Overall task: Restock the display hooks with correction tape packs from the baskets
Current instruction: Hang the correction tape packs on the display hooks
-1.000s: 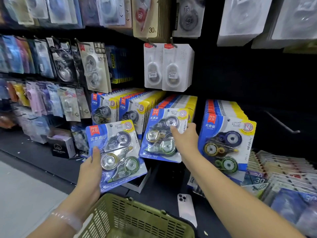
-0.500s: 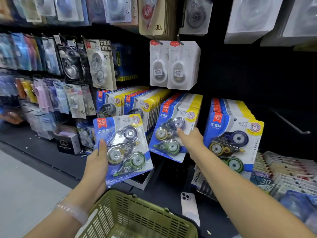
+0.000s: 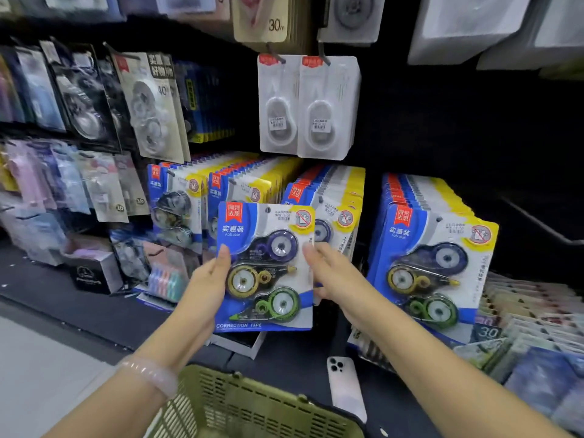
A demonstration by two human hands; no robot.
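Observation:
I hold one blue-and-yellow correction tape pack point(image 3: 265, 267) upright with both hands, in front of the hanging rows. It carries three tape dispensers: purple, yellow and green. My left hand point(image 3: 205, 289) grips its left edge, thumb on the front. My right hand point(image 3: 335, 279) pinches its right edge, with the fingers going behind the card. Directly behind the pack hangs a full row of the same packs point(image 3: 335, 197). More rows hang to the left point(image 3: 240, 188) and to the right point(image 3: 433, 263). The green basket point(image 3: 252, 406) sits below my arms; its inside is not visible.
A white phone point(image 3: 346, 387) lies on the dark shelf by the basket. A bare hook point(image 3: 537, 222) juts out at the far right. White tape packs point(image 3: 309, 105) hang above. A black box point(image 3: 94, 273) and loose stationery sit lower left, flat packs lower right.
My left hand carried the pack right and turned it upright in front of the middle row. My right hand left the hanging pack and took the held pack's right edge.

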